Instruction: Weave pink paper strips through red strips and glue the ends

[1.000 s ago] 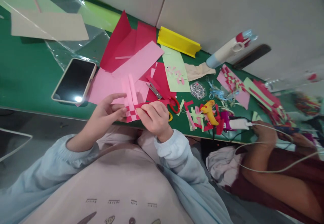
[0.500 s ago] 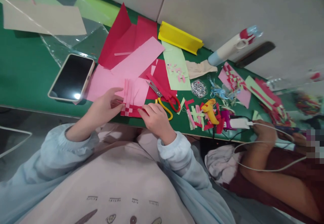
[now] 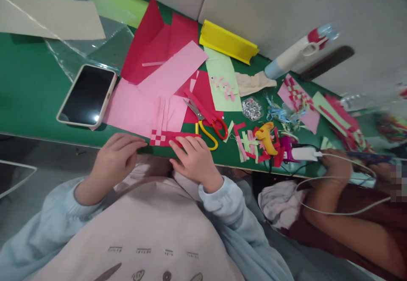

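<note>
A small woven piece of red and pink paper strips [image 3: 158, 136] lies near the table's front edge. Its pink strips run away from me, and its red strips [image 3: 168, 139] run to the right. My left hand [image 3: 115, 162] is at the edge just left of the weave, apart from it, fingers extended and holding nothing. Resting over the red strips, my right hand [image 3: 193, 160] has its fingers spread. Scissors [image 3: 208, 124] with one yellow and one red handle lie just beyond the right hand. Under the weave is a pink sheet [image 3: 133, 105].
A phone [image 3: 87, 96] lies at the left. Yellow folded card [image 3: 229, 43] and red sheets [image 3: 146, 43] are behind. To the right are a tub of googly eyes [image 3: 252, 108], paper scraps [image 3: 246, 141], a yellow glue gun [image 3: 267, 139] and another person's arm [image 3: 330, 187].
My left hand has let go of the woven strips and drawn back to the left and toward me. The right hand's fingers have spread over the red strips.
</note>
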`<state>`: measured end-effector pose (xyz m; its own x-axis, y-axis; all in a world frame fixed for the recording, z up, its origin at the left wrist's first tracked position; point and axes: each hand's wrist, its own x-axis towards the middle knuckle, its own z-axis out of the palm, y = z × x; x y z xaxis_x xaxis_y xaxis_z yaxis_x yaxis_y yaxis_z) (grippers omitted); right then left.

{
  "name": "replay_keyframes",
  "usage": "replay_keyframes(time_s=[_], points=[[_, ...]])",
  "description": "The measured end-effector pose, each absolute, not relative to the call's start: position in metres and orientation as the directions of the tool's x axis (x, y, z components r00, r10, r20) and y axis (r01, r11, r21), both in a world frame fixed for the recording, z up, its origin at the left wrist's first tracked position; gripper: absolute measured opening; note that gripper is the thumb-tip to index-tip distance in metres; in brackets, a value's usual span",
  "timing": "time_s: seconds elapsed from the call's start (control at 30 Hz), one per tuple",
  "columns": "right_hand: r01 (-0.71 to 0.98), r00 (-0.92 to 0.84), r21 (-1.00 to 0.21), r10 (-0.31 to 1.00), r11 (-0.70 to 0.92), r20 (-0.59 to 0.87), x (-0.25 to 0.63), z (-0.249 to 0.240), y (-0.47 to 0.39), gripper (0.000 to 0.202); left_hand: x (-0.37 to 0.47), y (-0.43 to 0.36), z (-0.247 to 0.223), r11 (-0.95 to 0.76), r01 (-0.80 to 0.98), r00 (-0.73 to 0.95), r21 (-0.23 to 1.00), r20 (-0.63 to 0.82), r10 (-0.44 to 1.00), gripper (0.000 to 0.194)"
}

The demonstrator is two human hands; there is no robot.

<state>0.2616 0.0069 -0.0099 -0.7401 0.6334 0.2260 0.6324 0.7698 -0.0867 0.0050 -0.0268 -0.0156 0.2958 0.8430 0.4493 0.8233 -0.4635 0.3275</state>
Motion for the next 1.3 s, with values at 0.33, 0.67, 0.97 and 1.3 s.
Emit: replay_keyframes(time_s=[0.33, 0.67, 0.97, 1.3], points=[[0.67, -0.695, -0.196, 0.698, 0.716, 0.172, 0.259, -0.011, 0.001, 0.049, 0.01, -0.032, -0.032, -0.638, 0.726, 0.54, 0.257, 0.363, 0.76, 0.039], [0.778, -0.566, -0.227, 0.811, 0.586, 0.149, 0.24, -0.009, 0.012, 0.041, 0.027, -0.019, -0.026, -0.595, 0.735, 0.496, 0.327, 0.339, 0.799, 0.041], [0.781, -0.537, -0.245, 0.817, 0.575, 0.207, 0.246, -0.002, 0.013, 0.039, 0.03, -0.014, -0.022, -0.574, 0.76, 0.502, 0.303, 0.287, 0.816, 0.036], [0.935, -0.267, -0.195, 0.95, 0.296, 0.161, 0.31, 0.019, 0.037, 0.029, 0.044, -0.002, -0.012, -0.617, 0.733, 0.504, 0.284, 0.382, 0.775, 0.033]])
